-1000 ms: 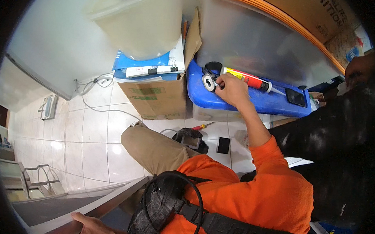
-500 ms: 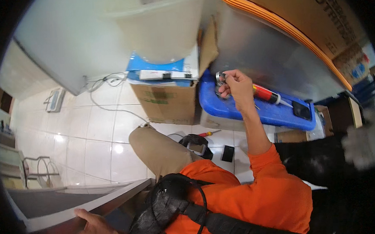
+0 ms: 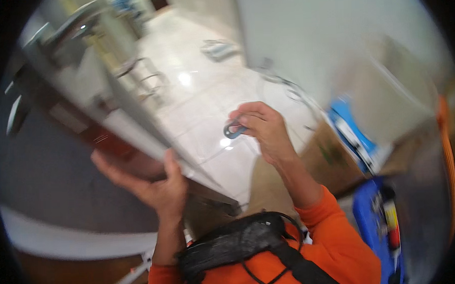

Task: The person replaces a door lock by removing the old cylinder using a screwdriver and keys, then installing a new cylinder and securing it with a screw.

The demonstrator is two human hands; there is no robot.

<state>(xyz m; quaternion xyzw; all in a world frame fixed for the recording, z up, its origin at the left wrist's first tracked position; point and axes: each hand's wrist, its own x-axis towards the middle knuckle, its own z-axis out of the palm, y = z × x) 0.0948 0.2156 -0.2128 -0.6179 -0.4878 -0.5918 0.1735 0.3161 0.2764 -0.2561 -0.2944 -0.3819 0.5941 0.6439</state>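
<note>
In the middle of the view my right hand [image 3: 265,130] pinches a small grey metal-looking piece with a round hole [image 3: 231,131]; its exact kind is blurred. My left hand [image 3: 161,188] is at a large framed panel [image 3: 121,146], its thumb and fingers spread on either side of the thick reddish-brown edge. That panel slants up to the far left and has a dark grey face. The two hands are apart, and the small piece is held above the floor, clear of the panel.
At right, a blue lid [image 3: 370,212] bears a red and yellow tube [image 3: 392,223]. Behind it stand a cardboard box [image 3: 327,155] with blue folders and a translucent bin [image 3: 403,93]. Cables [image 3: 291,91] and a power strip [image 3: 219,50] lie on the tiled floor.
My right hand has left the blue lid, bringing the small grey piece toward the panel. The view has swung left, and my left hand now shows higher, still at the panel's edge.
</note>
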